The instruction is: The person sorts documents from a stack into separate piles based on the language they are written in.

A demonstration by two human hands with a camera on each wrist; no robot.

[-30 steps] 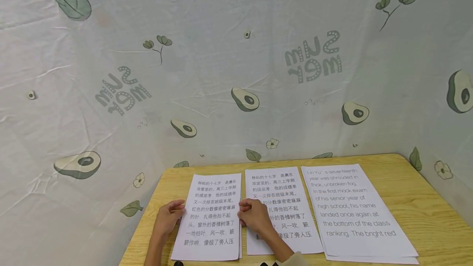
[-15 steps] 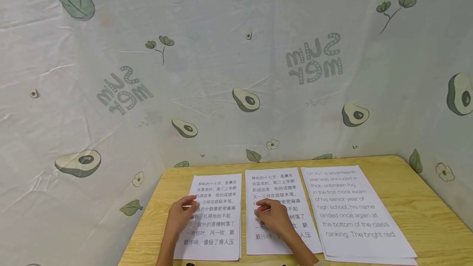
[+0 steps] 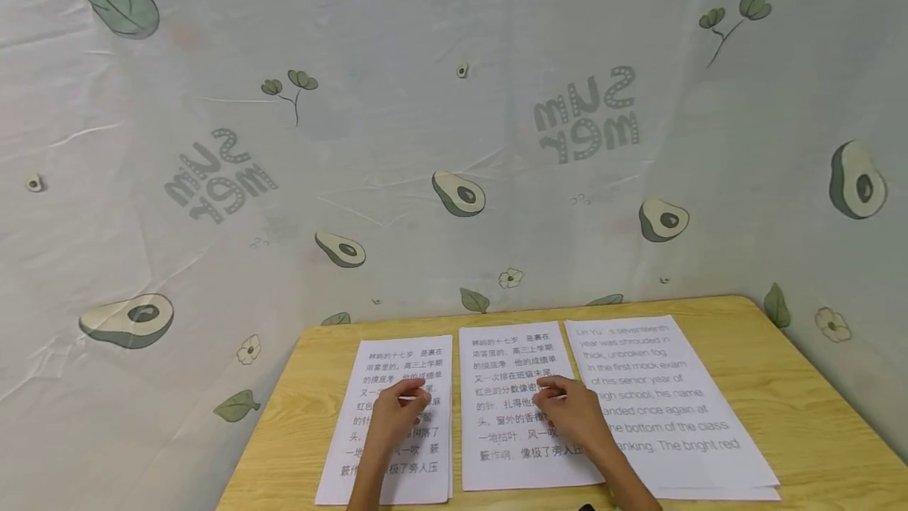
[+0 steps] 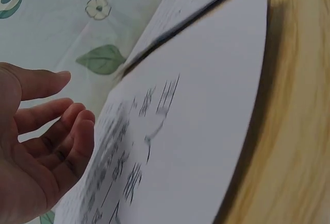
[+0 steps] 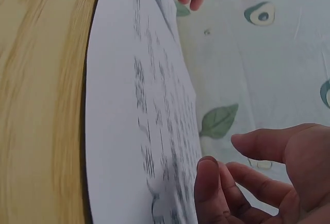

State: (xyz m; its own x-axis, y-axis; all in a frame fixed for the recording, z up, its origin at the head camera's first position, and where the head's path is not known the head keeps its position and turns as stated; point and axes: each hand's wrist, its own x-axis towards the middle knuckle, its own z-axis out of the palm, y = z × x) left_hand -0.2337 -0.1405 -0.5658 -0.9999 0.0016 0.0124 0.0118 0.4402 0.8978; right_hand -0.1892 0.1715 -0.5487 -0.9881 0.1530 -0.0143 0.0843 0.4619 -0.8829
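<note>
Over the left stack of printed sheets (image 3: 407, 464), the left hand (image 3: 399, 416) hovers with fingers loosely bent and nothing between them. In the left wrist view, thumb and fingers (image 4: 80, 147) stand apart above the printed page. The right hand (image 3: 573, 410) is over the right side of the middle stack of printed sheets (image 3: 496, 385), also holding nothing. Its thumb (image 5: 258, 144) is apart from the curved fingers in the right wrist view. Both stacks carry large Chinese text and lie flat, side by side; the hands cover some of the lines.
To the right lies a stack of sheets with English text (image 3: 681, 424), its lower sheet showing at the bottom edge. Everything rests on a wood-grain table (image 3: 787, 393). A pale curtain with avocado prints (image 3: 397, 140) hangs behind and at both sides.
The hands have left the side edges of the left stack. Both have moved to the right, the left hand over that stack and the right hand across the middle one. The view has shifted slightly.
</note>
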